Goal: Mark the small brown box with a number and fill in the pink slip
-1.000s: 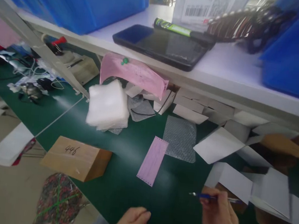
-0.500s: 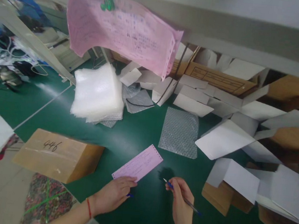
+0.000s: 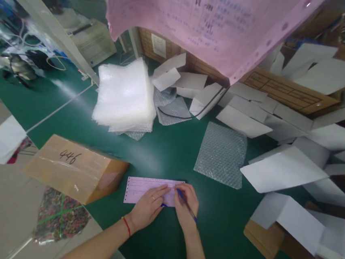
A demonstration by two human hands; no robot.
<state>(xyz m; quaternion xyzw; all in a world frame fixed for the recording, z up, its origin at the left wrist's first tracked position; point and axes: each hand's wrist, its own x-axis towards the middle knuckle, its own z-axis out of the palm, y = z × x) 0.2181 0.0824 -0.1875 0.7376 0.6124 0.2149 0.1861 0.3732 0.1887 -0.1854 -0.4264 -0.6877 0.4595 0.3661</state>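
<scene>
Left hand (image 3: 148,204) lies flat, fingers spread, pressing pink slip (image 3: 142,189) onto green table (image 3: 169,157). Right hand (image 3: 187,204) grips blue pen (image 3: 186,204), tip on slip.

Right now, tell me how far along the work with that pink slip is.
Done: the small pink slip lies flat on the green table, beside the brown box marked 446. In hand: the left hand presses the slip down, and the right hand sets a blue pen to its right end. Left: I cannot read any fresh writing; the bubble-wrap sheet and stacked foam bags lie untouched.
</scene>
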